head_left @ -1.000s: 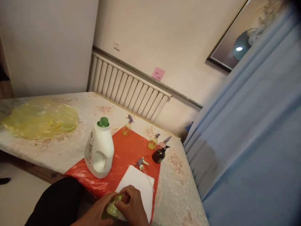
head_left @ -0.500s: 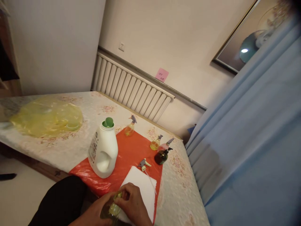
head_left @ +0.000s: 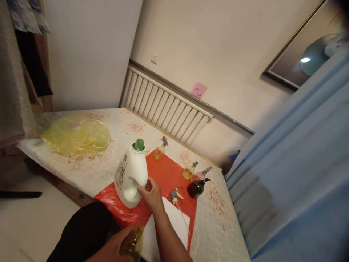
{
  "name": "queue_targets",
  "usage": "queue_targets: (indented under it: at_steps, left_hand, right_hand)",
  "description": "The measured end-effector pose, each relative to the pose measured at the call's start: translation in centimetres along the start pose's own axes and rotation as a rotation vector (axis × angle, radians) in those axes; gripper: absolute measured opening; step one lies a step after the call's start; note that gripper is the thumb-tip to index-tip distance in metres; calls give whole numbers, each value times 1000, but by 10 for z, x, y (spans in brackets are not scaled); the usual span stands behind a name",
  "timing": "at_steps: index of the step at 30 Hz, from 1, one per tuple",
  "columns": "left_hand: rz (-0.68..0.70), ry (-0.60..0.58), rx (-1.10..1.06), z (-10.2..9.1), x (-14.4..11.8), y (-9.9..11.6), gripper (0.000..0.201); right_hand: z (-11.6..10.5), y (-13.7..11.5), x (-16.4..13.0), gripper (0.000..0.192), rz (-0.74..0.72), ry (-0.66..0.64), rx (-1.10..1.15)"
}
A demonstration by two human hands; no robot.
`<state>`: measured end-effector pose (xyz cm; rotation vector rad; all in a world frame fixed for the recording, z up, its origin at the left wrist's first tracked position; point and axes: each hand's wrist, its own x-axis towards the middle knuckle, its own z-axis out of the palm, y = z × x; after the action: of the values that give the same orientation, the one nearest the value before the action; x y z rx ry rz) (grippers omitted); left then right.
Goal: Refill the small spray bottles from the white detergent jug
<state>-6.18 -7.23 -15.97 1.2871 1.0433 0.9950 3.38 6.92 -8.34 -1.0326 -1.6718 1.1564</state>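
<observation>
At the bottom of the view, my left hand [head_left: 116, 245] is closed round a clear yellow-green bottle [head_left: 133, 243], whose open neck points up. My right hand [head_left: 152, 194] reaches forward to a large white detergent jug [head_left: 129, 178], thumb and fingers closed at its handle. The jug stands upright on a red plastic sheet [head_left: 163, 174], with a green pouring spout [head_left: 139, 145] in its mouth. A loose grey-and-cream spray head [head_left: 176, 195] with its tube lies right of my right hand, partly over white paper [head_left: 173, 218].
Behind stand a clear spray bottle [head_left: 160, 153], a yellow one [head_left: 188, 171], a pink one [head_left: 199, 176] and a dark pump bottle [head_left: 195, 189]. A yellow plastic bag [head_left: 76, 134] lies left on the flowered cloth [head_left: 136, 128]. A blue curtain [head_left: 294, 174] hangs at right.
My right hand has left the bottle's neck and moved forward to the jug's handle. My left hand still holds the bottle. The view has shifted slightly left.
</observation>
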Motion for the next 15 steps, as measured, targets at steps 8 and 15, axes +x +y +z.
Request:
queue_targets:
  at_steps: [8,15]
  left_hand:
    - [-64,61,54,-11,-5,-9,76]
    - [-20,58,55,-15,-10,-3,73]
  right_hand:
    - [36,-8,27,14,108,47,50]
    - [17,-43,33,20,19,129,137]
